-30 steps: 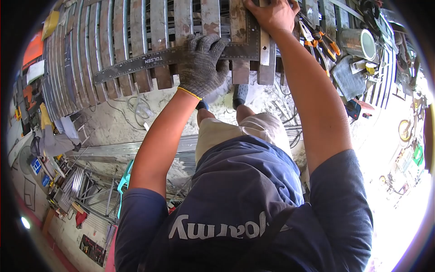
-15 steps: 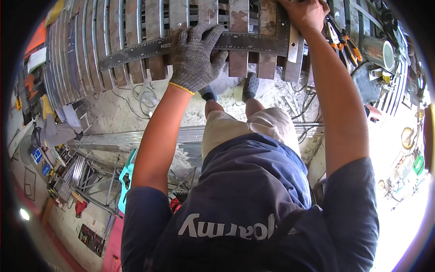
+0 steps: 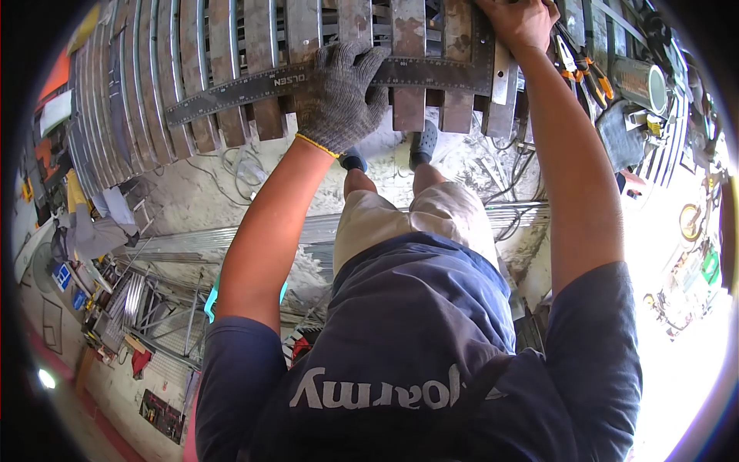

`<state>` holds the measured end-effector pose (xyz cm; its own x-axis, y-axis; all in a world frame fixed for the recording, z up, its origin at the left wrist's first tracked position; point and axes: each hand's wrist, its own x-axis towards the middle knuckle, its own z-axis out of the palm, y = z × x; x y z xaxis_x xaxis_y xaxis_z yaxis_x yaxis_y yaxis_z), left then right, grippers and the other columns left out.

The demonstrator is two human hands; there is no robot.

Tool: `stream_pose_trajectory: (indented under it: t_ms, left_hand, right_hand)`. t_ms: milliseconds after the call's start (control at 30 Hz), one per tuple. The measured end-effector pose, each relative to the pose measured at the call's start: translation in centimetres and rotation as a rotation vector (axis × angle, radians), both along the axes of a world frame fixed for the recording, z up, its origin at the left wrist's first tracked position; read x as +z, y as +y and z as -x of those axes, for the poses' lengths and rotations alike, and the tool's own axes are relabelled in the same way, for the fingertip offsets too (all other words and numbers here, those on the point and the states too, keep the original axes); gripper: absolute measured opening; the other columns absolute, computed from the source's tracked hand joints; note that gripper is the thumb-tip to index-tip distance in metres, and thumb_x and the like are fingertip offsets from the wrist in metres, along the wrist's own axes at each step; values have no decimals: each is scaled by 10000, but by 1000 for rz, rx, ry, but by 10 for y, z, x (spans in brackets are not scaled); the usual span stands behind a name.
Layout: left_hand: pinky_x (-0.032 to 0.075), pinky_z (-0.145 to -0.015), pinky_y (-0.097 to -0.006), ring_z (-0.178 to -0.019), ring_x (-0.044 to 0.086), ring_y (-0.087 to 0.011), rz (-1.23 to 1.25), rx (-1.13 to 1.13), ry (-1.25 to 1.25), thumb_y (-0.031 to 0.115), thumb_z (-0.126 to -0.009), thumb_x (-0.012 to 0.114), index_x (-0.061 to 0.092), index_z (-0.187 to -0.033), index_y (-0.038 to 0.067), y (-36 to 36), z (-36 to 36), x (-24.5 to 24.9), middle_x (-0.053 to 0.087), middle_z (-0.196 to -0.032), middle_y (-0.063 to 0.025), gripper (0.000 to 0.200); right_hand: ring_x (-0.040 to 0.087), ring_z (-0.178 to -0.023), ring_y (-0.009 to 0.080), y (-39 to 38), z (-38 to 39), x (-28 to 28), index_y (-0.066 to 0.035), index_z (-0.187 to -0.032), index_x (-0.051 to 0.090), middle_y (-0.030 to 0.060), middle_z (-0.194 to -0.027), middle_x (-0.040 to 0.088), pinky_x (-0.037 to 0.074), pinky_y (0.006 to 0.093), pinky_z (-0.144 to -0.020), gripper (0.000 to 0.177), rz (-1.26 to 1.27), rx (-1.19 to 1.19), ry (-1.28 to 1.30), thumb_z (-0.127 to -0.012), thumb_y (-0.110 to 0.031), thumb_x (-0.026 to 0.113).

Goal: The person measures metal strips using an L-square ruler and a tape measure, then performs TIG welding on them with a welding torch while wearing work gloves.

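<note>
Head view: a black square [image 3: 431, 71] lies across metal bars [image 3: 409, 29] in the upper middle of the frame, its long arm slanting down to the left.
Gloved left hand [image 3: 344, 88]: palm down over the long arm, fingers together; whether it clamps or only presses, I cannot tell.
Bare right hand [image 3: 523, 23]: at the top edge, beside the square's short arm; its fingertips are partly cut off, so its grip cannot be told.
Square's slip: uneven pressure between the two hands could pivot it, spoiling its angle.
Bars' shift: they lie with gaps and uneven ends; if loose, a push could slide one and tilt the square.
Covered markings: the glove hides part of the scale, so a reading there could be mistaken.
Pliers [image 3: 568, 65]: near the right forearm, upper right; a sideways sweep could knock them.
</note>
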<state>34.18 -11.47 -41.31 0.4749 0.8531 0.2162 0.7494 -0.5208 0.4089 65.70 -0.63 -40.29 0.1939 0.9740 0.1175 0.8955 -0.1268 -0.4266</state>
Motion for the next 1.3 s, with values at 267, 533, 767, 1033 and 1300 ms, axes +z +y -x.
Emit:
stream_pose_trajectory:
  t_ms: [267, 533, 767, 1033, 1300]
  left_hand:
    - [486, -1102, -552, -1224, 599, -402, 15, -31, -25, 180, -815, 788, 751, -1380, 118, 0, 1, 1, 639, -1305, -156, 570]
    - [473, -1128, -567, -1254, 590, -402, 10, -17, -7, 196, -799, 771, 760, -1372, 131, -4, 0, 2, 641, -1313, -155, 578]
    - [462, -1156, -569, -1256, 605, -404, 33, -10, 38, 196, -818, 759, 736, -1409, 140, -4, -2, 7, 639, -1335, -157, 594]
    - [469, -1138, -555, -1273, 624, -422, 65, -27, -194, 183, -870, 734, 733, -1396, 125, 6, -13, 17, 669, -1343, -175, 529]
    - [464, -1129, -558, -1225, 626, -406, -50, 54, -71, 233, -881, 743, 748, -1376, 116, -11, -24, 7, 689, -1329, -153, 509]
  right_hand:
    - [550, -1545, 274, -1, -3, 1, -162, -1409, 789, 36, -1708, 578, 227, 582, -1367, 673, 4, 9, 13, -870, -558, 867]
    - [566, -1519, 286, -3, -3, 1, -149, -1412, 777, 38, -1705, 575, 274, 551, -1337, 690, -11, 27, 0, -861, -555, 867]
    - [560, -1523, 295, -4, 0, 4, -140, -1418, 771, 38, -1706, 569, 278, 559, -1336, 703, -9, 11, 12, -850, -540, 879]
    - [536, -1555, 288, -2, 0, 7, -150, -1416, 769, 35, -1715, 557, 203, 621, -1373, 695, 35, -4, 40, -837, -518, 886]
    - [512, -1583, 285, -3, 1, 10, -184, -1505, 723, 40, -1744, 528, 186, 652, -1372, 762, 33, -3, 59, -849, -541, 872]
